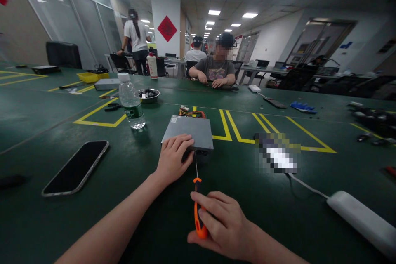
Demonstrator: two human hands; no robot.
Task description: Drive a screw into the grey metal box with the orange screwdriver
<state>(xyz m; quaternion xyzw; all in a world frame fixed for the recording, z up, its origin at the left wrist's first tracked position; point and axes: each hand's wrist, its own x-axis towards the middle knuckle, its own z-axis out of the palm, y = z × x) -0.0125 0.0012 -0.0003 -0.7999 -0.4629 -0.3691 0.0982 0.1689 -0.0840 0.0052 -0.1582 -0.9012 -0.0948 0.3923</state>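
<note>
A grey metal box (189,131) with coloured wires at its far end lies on the green table (247,198). My left hand (173,157) rests on the box's near left corner, fingers curled over the edge and pressing it down. My right hand (223,225) is closed round the orange handle of a screwdriver (198,210). The thin shaft points away from me, and its tip meets the near side of the box just beside my left fingers.
A black phone (76,167) lies at the left, a water bottle (131,101) behind it. A white power strip (361,218) with its cable sits at the right. A metal bowl (148,95) and yellow tray (92,76) stand farther back. A person sits across the table.
</note>
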